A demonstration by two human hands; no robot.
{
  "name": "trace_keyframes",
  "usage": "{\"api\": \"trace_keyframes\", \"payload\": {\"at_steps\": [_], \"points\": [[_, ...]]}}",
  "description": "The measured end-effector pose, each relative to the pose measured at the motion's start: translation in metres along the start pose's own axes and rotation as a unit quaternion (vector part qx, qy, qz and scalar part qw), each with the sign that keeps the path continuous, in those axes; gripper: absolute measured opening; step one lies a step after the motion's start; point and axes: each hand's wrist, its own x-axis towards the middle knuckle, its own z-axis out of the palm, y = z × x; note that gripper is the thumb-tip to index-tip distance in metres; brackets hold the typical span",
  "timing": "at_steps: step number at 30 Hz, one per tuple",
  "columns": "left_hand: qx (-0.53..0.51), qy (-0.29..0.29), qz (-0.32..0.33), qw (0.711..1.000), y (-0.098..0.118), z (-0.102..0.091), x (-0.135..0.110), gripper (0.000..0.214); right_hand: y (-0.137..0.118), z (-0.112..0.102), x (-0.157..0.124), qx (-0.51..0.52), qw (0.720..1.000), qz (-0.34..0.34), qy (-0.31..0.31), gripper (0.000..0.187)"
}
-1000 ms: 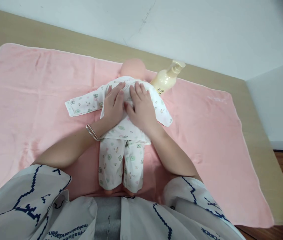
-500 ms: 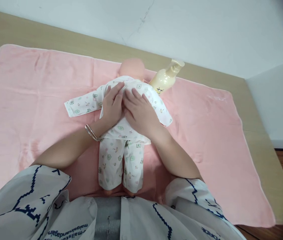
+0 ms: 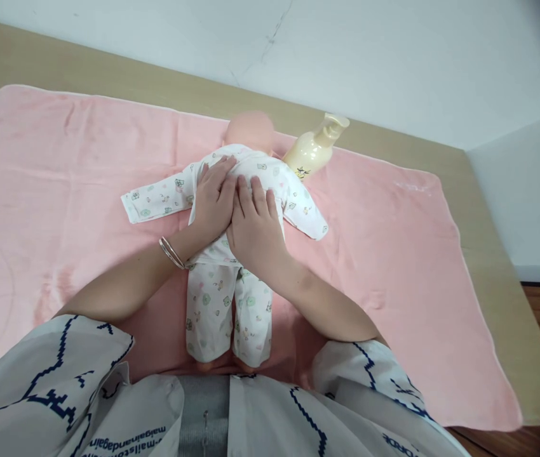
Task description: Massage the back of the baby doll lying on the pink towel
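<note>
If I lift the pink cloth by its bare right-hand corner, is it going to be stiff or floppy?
Probably floppy: the pink cloth shows soft creases and a wavy edge. It's likely light for its spread, since it lies thin and flat. It may drag, though, because the doll lies on it.

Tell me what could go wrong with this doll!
The left hand and right hand lie on the doll, so pressing too hard might squash it. The bottle is close beside the doll, so a nudge could perhaps knock it. The bracelet on the left wrist is near the doll's shirt, so it might snag.
</note>
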Motion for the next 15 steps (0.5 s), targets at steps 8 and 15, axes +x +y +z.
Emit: {"api": "trace_keyframes", "payload": {"at_steps": [8,15], "points": [[0.08,-0.016,0.043,0.996,0.003,0.001,-0.004,0.054,0.04,0.001,0.034,0.054,0.998,0.042,0.005,0.057],[0.059,-0.042,0.062,0.995,-0.003,-0.004,-0.001,0.058,0.005,0.0,0.006,-0.03,0.999,0.011,-0.006,0.059]]}}
